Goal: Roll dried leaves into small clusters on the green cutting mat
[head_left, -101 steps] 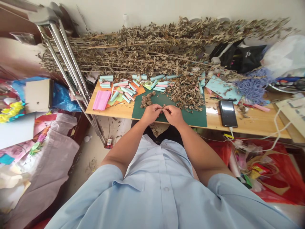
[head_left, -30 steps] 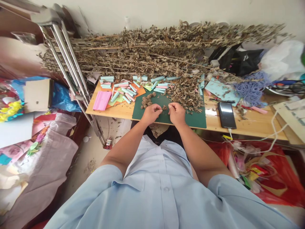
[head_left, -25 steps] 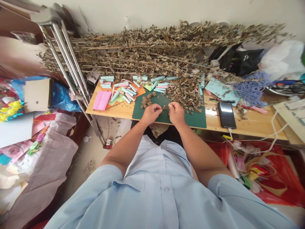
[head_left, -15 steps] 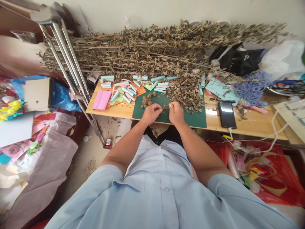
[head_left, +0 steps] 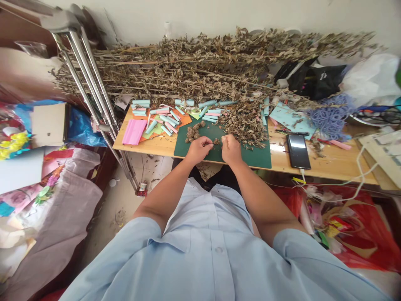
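Note:
Both hands are over the front of a green cutting mat (head_left: 257,157). My left hand (head_left: 199,149) is closed in a pinch, with what it holds too small to make out. To its right, my right hand (head_left: 231,149) is closed too, its fingertips pressed together and their contents hidden. A small brown clump (head_left: 216,141) shows between the hands. Beyond my left hand sits a group of rolled brown balls (head_left: 193,131). A heap of dry crumbled leaves (head_left: 244,125) lies beyond my right hand.
Long dried leafy stalks (head_left: 188,71) span the back. Paper rolls (head_left: 169,121) and a pink paper stack (head_left: 134,131) lie left on the wooden table (head_left: 163,146). Right are a cabled phone (head_left: 298,151) and purple cord (head_left: 333,115). Metal crutches (head_left: 90,79) lean at the left.
The fingers of my right hand have shifted very slightly. My left hand stays in nearly the same place, and the things on the table look unchanged.

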Demonstrator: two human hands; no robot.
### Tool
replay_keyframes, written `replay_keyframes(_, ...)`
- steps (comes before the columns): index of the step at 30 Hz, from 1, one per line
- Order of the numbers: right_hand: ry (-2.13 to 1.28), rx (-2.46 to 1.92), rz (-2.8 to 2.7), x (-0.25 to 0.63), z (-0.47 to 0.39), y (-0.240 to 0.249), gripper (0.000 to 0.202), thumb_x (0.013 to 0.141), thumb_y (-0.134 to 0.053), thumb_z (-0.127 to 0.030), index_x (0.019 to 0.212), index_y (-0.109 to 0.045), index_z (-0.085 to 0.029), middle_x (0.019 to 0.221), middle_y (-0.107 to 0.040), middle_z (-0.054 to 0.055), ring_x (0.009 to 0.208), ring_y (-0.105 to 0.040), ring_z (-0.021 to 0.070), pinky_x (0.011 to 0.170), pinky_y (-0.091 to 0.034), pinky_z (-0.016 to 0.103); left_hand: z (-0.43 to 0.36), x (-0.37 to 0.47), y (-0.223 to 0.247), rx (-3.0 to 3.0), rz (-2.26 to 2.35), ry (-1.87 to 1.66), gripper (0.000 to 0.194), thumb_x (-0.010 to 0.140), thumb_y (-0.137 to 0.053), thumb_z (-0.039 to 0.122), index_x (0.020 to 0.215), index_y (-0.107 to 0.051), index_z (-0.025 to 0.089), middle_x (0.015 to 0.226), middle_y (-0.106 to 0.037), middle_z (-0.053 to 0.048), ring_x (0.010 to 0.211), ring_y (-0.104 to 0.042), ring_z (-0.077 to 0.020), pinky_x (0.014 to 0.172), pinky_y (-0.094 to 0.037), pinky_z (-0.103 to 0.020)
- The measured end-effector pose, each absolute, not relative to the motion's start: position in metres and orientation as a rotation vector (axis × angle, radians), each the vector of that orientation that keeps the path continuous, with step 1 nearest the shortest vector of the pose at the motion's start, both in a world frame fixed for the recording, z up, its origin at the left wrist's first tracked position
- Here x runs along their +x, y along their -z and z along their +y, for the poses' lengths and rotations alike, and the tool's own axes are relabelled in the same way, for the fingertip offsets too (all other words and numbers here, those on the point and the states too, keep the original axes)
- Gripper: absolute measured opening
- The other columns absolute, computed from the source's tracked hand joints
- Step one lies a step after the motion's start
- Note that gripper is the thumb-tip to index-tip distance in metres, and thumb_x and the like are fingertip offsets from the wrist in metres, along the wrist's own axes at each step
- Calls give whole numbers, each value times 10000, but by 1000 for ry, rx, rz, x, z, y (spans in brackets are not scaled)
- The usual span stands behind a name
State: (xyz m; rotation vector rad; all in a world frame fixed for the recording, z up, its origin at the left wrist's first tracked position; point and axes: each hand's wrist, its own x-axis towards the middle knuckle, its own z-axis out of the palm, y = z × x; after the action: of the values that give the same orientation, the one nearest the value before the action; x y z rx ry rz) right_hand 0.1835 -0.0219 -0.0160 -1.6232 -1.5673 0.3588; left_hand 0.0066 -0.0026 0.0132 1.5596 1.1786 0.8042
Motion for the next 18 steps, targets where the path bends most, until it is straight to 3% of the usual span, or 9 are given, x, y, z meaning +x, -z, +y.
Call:
replay_keyframes(14,-376,-1670,-1506,178,-20,8,524,1000,-432,-586,609,-305,-261,538,-387,-26,543,-361,160,605,-307,322,-3,5,-12,1576,1165,-822,110,844,-617,277,860,-644,172,726,-629,20,552,-562,-90,586,-445,-235)
replay_keyframes(18,-369,-1698,-1503,177,-16,7,554,995,-439,-615,586,-327,-258,527,-399,-22,541,-353,157,605,-303,321,-3,5,-11,1575,1156,-820,120,847,-618,286,867,-644,170,700,-617,23,556,-567,-95,591,-444,-236)
